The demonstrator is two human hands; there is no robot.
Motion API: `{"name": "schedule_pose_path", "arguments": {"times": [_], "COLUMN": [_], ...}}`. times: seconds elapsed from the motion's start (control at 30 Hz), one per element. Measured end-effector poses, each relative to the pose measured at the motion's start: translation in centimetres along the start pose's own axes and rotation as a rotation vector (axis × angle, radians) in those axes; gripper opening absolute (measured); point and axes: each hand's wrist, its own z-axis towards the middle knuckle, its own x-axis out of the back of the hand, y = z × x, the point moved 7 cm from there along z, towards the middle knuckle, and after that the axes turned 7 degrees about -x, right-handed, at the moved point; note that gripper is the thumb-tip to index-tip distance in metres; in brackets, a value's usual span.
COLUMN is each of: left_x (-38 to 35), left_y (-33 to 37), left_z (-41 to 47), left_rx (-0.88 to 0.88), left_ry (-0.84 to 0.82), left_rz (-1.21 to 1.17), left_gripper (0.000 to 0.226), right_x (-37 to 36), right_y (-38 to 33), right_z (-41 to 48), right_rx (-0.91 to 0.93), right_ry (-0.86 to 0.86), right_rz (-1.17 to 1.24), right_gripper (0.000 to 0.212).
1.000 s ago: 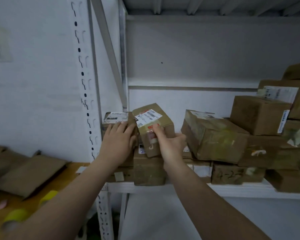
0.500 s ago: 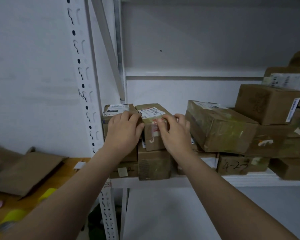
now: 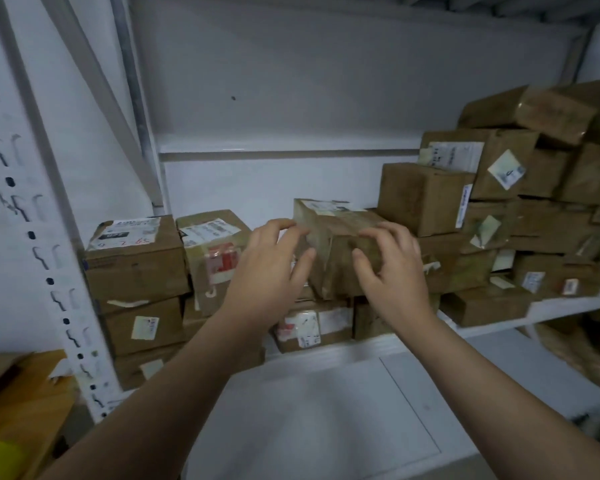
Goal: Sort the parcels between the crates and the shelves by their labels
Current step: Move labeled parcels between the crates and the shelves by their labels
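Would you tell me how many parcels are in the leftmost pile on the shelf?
3: top parcel, middle parcel beneath it, bottom parcel lowest; others may be hidden behind.

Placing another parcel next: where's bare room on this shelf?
Free: on top of the left box and red-taped parcel; the shelf's bare front lip right of the right hand. Crowded: the right stack, and mid-shelf, where it and the left hand grip the tilted parcel.
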Motion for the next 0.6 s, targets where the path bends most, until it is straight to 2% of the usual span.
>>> {"name": "schedule_pose_path", "arguments": {"times": [0.17,0.33,0.47,0.6], "left_x": [-4.7,-7.5,-7.8,-7.8], "left_y": [0.6,0.4,1.0,1.8], "left_z": [2.1,3.7,2.2,-1.3], "left_rx": [0.097,0.23,0.297,0.374], "left_ry": [-0.147,-0.27,-0.149,0.047], "left_rz": [-0.024,-0.049,-0.199,-0.305], "left_gripper": [0.047,0.049,0.043,0.018], "right_x": [1.7,1.4,0.7,1.1], "right_y": [4.6,7.2,7.6,7.4], "right_z": [1.9,2.8,2.2,0.3], "right_rx": [-0.082,-0.184,-0.195,-0.177], "right_ry": [-0.066,-0.155,-0.219,-0.111], "right_rz": [-0.089,-0.018,0.202,0.409], "right_gripper": [0.033,0.036,0.038,0.011]}}
